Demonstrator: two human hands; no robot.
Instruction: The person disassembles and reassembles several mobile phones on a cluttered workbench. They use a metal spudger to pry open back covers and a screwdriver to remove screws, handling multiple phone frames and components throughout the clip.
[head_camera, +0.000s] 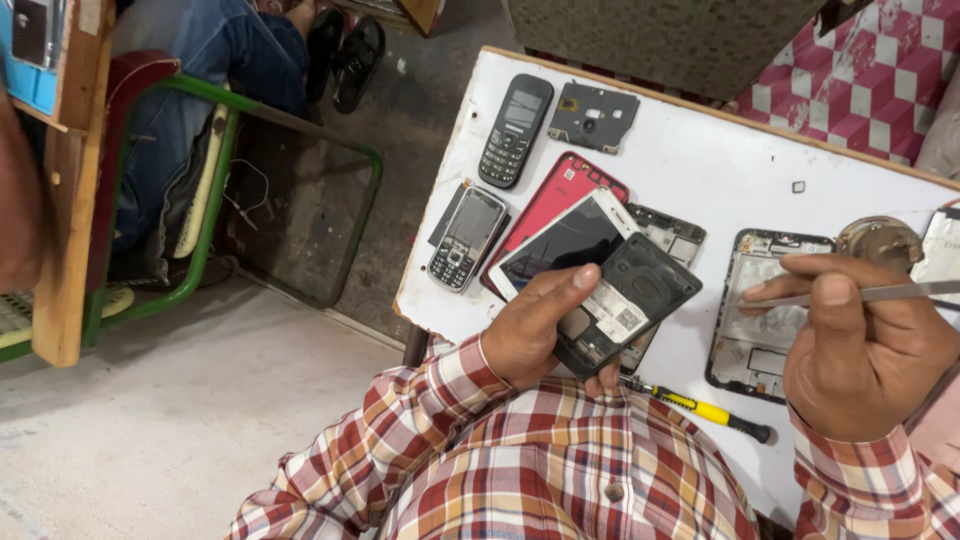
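Note:
My left hand (535, 330) grips an opened black phone body (640, 295) with its back off and a white label showing, tilted above the white table (720, 170). My right hand (865, 345) holds thin metal tweezers (850, 295), their tip pointing left toward the phone body. Under the right hand lies an open phone frame (755, 330) with its inner parts exposed. A white-edged smartphone (570, 240) lies on a red phone cover (555, 200) just beyond my left hand.
Two black keypad phones (515, 130) (467, 238) and a dark back plate (592, 117) lie at the table's far left. A yellow-handled screwdriver (700, 408) rests near my checked shirt. A round metal object (880, 240) sits at right. A seated person's jeans and a green-framed chair (215, 200) are at left.

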